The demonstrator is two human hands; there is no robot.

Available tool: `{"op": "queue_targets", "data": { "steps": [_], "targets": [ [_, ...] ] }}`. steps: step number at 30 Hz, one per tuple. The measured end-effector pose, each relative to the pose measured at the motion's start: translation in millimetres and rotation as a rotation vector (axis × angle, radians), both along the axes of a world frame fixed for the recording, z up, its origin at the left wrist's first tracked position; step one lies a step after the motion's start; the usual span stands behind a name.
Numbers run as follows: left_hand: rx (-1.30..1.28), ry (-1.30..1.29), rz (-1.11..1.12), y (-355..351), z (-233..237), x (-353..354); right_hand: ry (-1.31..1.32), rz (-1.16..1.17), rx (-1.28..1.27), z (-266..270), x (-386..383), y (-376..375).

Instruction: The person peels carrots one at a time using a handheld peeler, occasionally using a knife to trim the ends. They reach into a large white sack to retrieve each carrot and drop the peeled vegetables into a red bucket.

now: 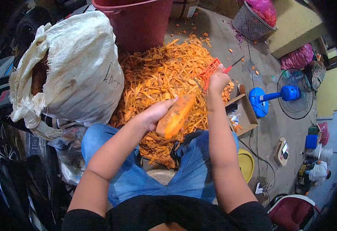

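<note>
Head view shows the carrot slanting away up-right, gripped by left hand; right hand, beyond it, grips the peeler.

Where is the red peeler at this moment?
In the head view, the red peeler is right of centre, in the right hand, near the right side of the heap of orange peels.

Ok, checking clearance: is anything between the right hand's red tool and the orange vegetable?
Nothing visible stands between the red tool in the right hand and the vegetable in the left hand; peelings lie below.
</note>
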State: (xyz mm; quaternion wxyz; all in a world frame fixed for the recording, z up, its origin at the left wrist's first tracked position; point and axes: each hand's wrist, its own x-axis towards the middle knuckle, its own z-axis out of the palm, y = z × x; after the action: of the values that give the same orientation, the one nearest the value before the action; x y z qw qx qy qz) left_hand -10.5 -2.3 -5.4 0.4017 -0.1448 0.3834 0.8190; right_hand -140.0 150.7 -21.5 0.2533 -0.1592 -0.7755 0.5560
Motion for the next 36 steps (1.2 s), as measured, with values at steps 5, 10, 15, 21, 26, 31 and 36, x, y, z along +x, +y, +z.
{"op": "queue_targets", "data": {
  "steps": [5,10,15,21,26,31,36],
  "targets": [
    [0.075,-0.097,0.279,-9.0,-11.8,-13.4,0.064,0.305,-0.277,9.6,26.2,-34.1],
    [0.125,-0.081,0.388,-13.7,-12.0,-21.3,0.016,0.479,-0.201,17.3,66.3,-68.0],
    [-0.032,-0.037,0.388,-4.5,-12.7,-10.4,0.040,0.429,-0.117,-3.8,63.2,-57.3],
    [-0.107,0.051,0.061,-2.0,7.6,4.0,-0.043,-0.058,-0.177,-6.8,-0.7,-0.6],
    [0.099,-0.075,0.266,-9.3,-21.0,-13.8,0.067,0.341,-0.332,19.1,38.7,-38.7],
    [0.027,-0.021,0.401,-11.3,-20.6,-12.7,0.051,0.539,-0.103,28.9,78.5,-68.1],
    [-0.045,0.010,0.211,-5.3,1.0,-6.3,0.128,0.151,-0.070,-7.3,10.8,-23.9]
  ]
}}
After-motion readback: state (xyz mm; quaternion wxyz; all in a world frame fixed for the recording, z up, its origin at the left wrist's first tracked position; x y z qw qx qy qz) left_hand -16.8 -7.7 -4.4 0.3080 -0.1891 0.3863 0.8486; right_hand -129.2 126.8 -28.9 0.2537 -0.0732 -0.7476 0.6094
